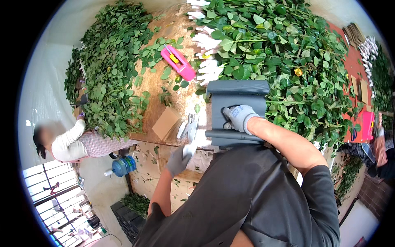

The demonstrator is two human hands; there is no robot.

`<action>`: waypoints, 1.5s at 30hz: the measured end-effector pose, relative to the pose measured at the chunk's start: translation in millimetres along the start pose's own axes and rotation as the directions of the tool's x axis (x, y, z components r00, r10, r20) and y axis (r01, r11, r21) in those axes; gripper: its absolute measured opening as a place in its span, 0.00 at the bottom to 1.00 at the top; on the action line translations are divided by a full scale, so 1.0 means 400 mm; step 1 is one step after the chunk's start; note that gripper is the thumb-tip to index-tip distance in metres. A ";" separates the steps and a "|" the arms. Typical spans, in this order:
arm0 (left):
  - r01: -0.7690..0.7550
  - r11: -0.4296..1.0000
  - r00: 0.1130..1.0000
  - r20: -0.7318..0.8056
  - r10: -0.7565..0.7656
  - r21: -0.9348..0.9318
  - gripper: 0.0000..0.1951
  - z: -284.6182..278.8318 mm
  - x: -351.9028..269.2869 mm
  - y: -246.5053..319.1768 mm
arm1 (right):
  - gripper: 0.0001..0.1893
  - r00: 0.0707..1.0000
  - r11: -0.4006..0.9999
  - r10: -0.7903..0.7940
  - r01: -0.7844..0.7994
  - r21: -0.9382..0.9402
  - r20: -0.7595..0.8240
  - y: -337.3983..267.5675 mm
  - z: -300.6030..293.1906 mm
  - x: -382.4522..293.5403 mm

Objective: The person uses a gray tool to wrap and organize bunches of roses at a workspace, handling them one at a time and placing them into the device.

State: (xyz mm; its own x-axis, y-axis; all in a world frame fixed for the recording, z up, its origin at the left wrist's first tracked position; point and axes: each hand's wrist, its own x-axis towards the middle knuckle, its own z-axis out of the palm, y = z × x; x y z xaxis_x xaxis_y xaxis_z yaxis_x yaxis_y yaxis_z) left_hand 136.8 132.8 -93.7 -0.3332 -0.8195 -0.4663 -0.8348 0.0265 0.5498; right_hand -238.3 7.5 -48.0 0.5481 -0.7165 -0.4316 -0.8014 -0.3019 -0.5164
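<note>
My right hand (240,118), in a light grey work glove, rests on a dark grey ridged sheet (237,100) with its fingers bent and parted, holding nothing that shows. The sheet is rolled or folded at its far and near edges. My left hand (179,161), in a darker grey glove, is at the table's near edge, closed on a blurred, light grey hand tool (190,136); its exact kind is unclear. Left of the tool lies a stack of brown cardboard pieces (166,124). Leafy rose stems (277,58), several of their heads in white sleeves (209,69), are heaped beyond and right of the sheet.
A pink tape dispenser (184,68) lies on the wooden table (148,114). Another leafy heap (108,71) covers its left side, where a co-worker (71,142) stands. A blue water jug (124,166) is below. Cardboard (364,91) and a pink object (367,126) lie far right.
</note>
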 end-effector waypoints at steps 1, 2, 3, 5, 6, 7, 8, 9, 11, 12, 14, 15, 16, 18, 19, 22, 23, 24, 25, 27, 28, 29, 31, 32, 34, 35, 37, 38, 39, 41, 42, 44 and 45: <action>0.116 0.987 0.983 0.129 -0.130 0.108 0.33 0.002 -0.044 0.002 | 0.24 1.000 1.000 0.010 -0.010 -0.003 0.006 0.001 0.000 -0.002; 0.162 0.954 0.966 0.154 -0.205 0.253 0.32 0.011 -0.082 -0.012 | 0.24 1.000 1.000 0.016 -0.016 -0.007 0.013 -0.001 -0.002 -0.001; 0.200 0.898 0.944 0.168 -0.283 0.392 0.32 0.017 -0.115 -0.015 | 0.24 1.000 1.000 0.021 -0.021 -0.012 0.020 -0.003 -0.003 0.001; 0.266 0.845 0.932 0.101 -0.349 0.464 0.32 0.026 -0.127 -0.022 | 0.23 1.000 1.000 0.021 -0.021 -0.014 0.018 -0.005 -0.008 0.001; 0.308 0.866 0.938 0.024 -0.345 0.393 0.33 0.022 -0.111 0.001 | 0.23 1.000 1.000 0.017 -0.017 -0.020 0.021 -0.008 -0.007 0.001; 0.340 0.885 0.939 -0.053 -0.341 0.318 0.34 0.019 -0.087 0.020 | 0.23 0.999 0.999 0.026 -0.025 -0.027 0.023 -0.011 -0.008 0.000; 0.257 0.932 0.960 -0.182 -0.215 0.257 0.34 0.020 -0.056 0.035 | 0.23 0.999 0.999 0.036 -0.035 -0.032 0.025 -0.013 -0.008 -0.002; 0.163 0.964 0.944 -0.318 -0.090 0.212 0.34 0.016 -0.019 0.054 | 0.23 0.999 0.998 0.044 -0.043 -0.037 0.022 -0.015 -0.013 -0.004; 0.117 0.982 0.894 -0.446 -0.037 0.152 0.33 0.021 0.046 0.089 | 0.23 1.000 0.999 0.028 -0.028 -0.040 0.002 -0.007 -0.002 -0.002; 0.175 0.977 0.892 -0.439 -0.105 0.124 0.32 0.024 0.075 0.107 | 0.23 1.000 0.999 0.029 -0.029 -0.035 0.001 -0.003 0.002 0.000; 0.232 0.971 0.881 -0.436 -0.184 0.058 0.29 0.038 0.108 0.138 | 0.22 1.000 0.999 0.027 -0.027 -0.036 -0.004 -0.006 -0.005 0.000; 0.228 0.973 0.869 -0.459 -0.182 0.046 0.29 0.056 0.117 0.143 | 0.22 1.000 0.999 0.027 -0.027 -0.037 -0.003 -0.012 -0.006 -0.003; 0.224 0.974 0.858 -0.482 -0.180 0.034 0.28 0.078 0.126 0.144 | 0.22 1.000 0.999 0.027 -0.027 -0.038 -0.002 -0.017 -0.008 -0.006; 0.186 0.982 0.851 -0.503 -0.148 0.027 0.26 0.093 0.134 0.147 | 0.22 1.000 1.000 0.024 -0.024 -0.014 -0.003 -0.018 -0.011 -0.010; 0.150 0.988 0.858 -0.499 -0.117 0.026 0.25 0.093 0.138 0.145 | 0.22 1.000 1.000 0.023 -0.023 -0.001 -0.003 -0.016 -0.011 -0.011; 0.066 0.998 0.851 -0.524 -0.047 0.019 0.24 0.085 0.150 0.133 | 0.22 1.000 1.000 0.026 -0.026 -0.003 0.000 -0.007 -0.004 -0.004; 0.052 0.999 0.832 -0.553 -0.034 0.016 0.24 0.080 0.155 0.130 | 0.22 1.000 1.000 0.027 -0.027 0.000 -0.004 -0.007 -0.003 -0.004; 0.037 0.999 0.812 -0.583 -0.024 0.011 0.24 0.080 0.159 0.126 | 0.22 1.000 1.000 0.029 -0.029 0.000 -0.005 -0.007 -0.002 -0.006; 0.063 0.996 0.824 -0.566 -0.016 0.063 0.24 0.082 0.162 0.114 | 0.22 0.999 1.000 0.031 -0.031 -0.001 -0.007 -0.008 -0.001 -0.007; 0.105 0.980 0.848 -0.530 0.000 0.168 0.24 0.085 0.172 0.090 | 0.21 1.000 1.000 0.019 -0.019 -0.001 -0.008 -0.007 0.001 -0.005; 0.137 0.967 0.866 -0.500 -0.013 0.213 0.23 0.088 0.173 0.086 | 0.21 1.000 1.000 0.014 -0.014 -0.001 -0.009 -0.006 -0.001 -0.005; 0.130 0.973 0.873 -0.487 -0.021 0.191 0.23 0.092 0.173 0.083 | 0.21 1.000 1.000 0.013 -0.013 -0.004 -0.006 -0.006 -0.003 -0.005; 0.115 0.982 0.890 -0.455 -0.033 0.153 0.24 0.101 0.164 0.072 | 0.21 1.000 1.000 0.012 -0.012 0.001 -0.002 -0.010 -0.006 -0.007; 0.126 0.976 0.881 -0.472 -0.028 0.178 0.23 0.109 0.153 0.067 | 0.21 1.000 1.000 0.021 -0.021 0.018 0.008 -0.013 -0.010 -0.008; 0.175 0.966 0.900 -0.428 -0.079 0.189 0.22 0.100 0.115 0.089 | 0.21 1.000 0.999 0.030 -0.030 0.025 0.008 -0.014 -0.013 -0.011; 0.201 0.960 0.907 -0.406 -0.108 0.195 0.22 0.100 0.093 0.093 | 0.21 0.999 0.999 0.033 -0.033 0.028 0.010 -0.015 -0.014 -0.013; 0.255 0.929 0.907 -0.400 -0.134 0.269 0.19 0.114 0.030 0.041 | 0.21 0.999 0.999 0.039 -0.039 0.024 0.012 -0.019 -0.017 -0.013; 0.303 0.913 0.897 -0.404 -0.176 0.274 0.18 0.129 -0.008 -0.003 | 0.22 0.999 0.999 0.040 -0.040 0.020 0.016 -0.019 -0.015 -0.009; 0.351 0.895 0.886 -0.408 -0.222 0.276 0.17 0.123 -0.029 -0.004 | 0.22 0.999 0.999 0.040 -0.040 0.015 0.024 -0.017 -0.009 -0.006; 0.482 0.819 0.863 -0.332 -0.382 0.312 0.15 0.104 -0.062 -0.006 | 0.22 0.999 0.999 0.033 -0.033 -0.003 0.005 -0.010 0.000 -0.006; 0.543 0.771 0.836 -0.297 -0.460 0.333 0.14 0.074 -0.079 0.018 | 0.22 1.000 1.000 0.026 -0.026 -0.014 -0.005 -0.008 0.001 -0.003; 0.452 0.856 0.872 -0.326 -0.366 0.249 0.13 0.009 -0.071 0.096 | 0.22 0.999 0.999 0.034 -0.033 -0.017 0.017 -0.006 0.004 0.005; 0.396 0.895 0.885 -0.345 -0.312 0.205 0.12 -0.019 -0.049 0.140 | 0.22 0.999 0.999 0.044 -0.043 -0.024 0.025 -0.005 0.005 0.006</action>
State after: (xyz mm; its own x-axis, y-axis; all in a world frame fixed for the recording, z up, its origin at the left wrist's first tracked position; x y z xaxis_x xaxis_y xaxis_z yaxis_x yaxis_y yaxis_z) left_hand 100.1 146.0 -48.5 0.1166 -0.9311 -0.3455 -0.9691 -0.1828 0.1655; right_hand -234.7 7.5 -49.4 0.5184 -0.7129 -0.4722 -0.8297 -0.2857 -0.4796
